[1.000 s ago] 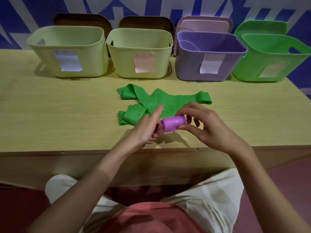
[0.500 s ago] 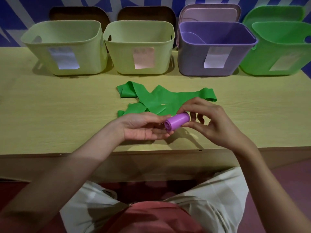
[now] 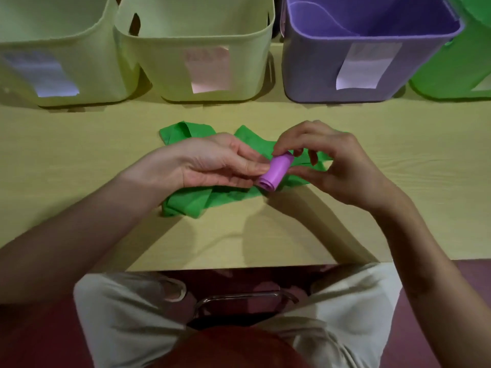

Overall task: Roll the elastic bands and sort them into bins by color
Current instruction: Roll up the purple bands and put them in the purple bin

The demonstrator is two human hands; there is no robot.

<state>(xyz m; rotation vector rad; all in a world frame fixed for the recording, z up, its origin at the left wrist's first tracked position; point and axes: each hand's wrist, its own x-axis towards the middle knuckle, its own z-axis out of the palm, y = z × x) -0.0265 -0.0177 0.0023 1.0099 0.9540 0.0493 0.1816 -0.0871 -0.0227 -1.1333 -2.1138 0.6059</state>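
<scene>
We see both hands meeting over the middle of the desk (image 3: 79,160), sharing one small purple roll (image 3: 275,172). The right hand (image 3: 342,166) pinches the far end of the roll between thumb and forefinger, its other fingers curled loosely above. The left hand (image 3: 212,166) lies palm-up, thumb on top, with its fingertips (image 3: 255,168) pressed against the roll's side, so the roll sits clamped between the two hands, tilted with its spiral end toward us and lifted off the wood.

Directly beneath the hands lies a loose green band (image 3: 191,203), crumpled and folded over itself on the desk, one loop showing beyond the left hand and another end poking out past the right.

Along the back edge we find four bins in a row: a pale yellow-green bin (image 3: 87,75) at the left, a second pale yellow-green bin (image 3: 247,75) beside it, a purple bin (image 3: 313,75) next, and a green bin (image 3: 449,75) cut off at the right. Each carries a paper label on its front wall; we cannot read the writing. What we see of the insides of the bins shows no bands.
</scene>
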